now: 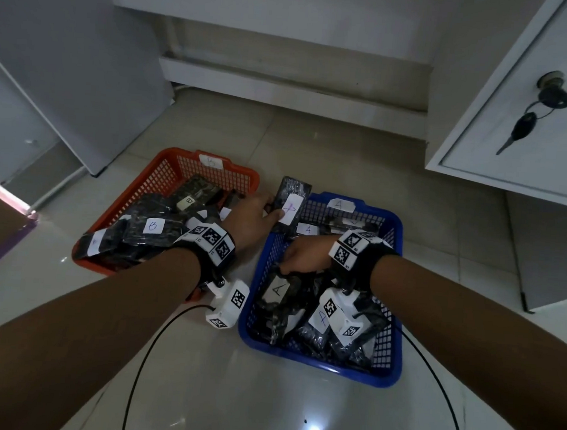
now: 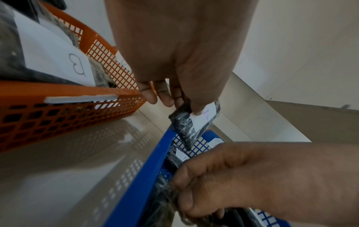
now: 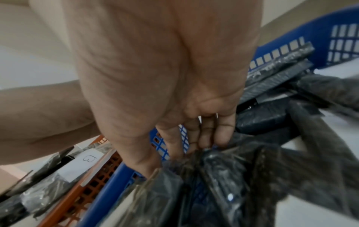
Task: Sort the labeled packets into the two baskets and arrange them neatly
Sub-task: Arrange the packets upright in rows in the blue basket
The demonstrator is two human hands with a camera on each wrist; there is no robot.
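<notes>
- The orange basket [image 1: 175,163] sits on the floor [image 1: 262,398] to your left, tagged B on its far rim, with dark wrapped packets heaped inside.
- One B packet [image 1: 153,229] lies on top near the basket's near right corner, label up; another hangs over the near left corner.
- Your left hand [image 1: 250,217] reaches past the orange basket's right edge, and its thumb and fingers pinch the held packet [image 1: 291,203] by its near end.
- That held packet stands tilted over the far left corner of the blue basket [image 1: 396,357], with its white label facing you; in the left wrist view your thumb [image 2: 198,106] presses on the label's edge.
- The blue basket stands just right of the orange one, on the floor, with a narrow strip of tile between them, and carries an A tag on its far rim.
- Your right hand [image 1: 306,255] is down inside the blue basket by its left wall, with fingers [image 3: 223,133] curled onto the crinkled wrap of the A packet [image 1: 278,290] there.
- More A packets fill the blue basket, overlapping at mixed angles.
- A white cabinet [image 1: 518,97] with keys in its lock stands at the far right.
</notes>
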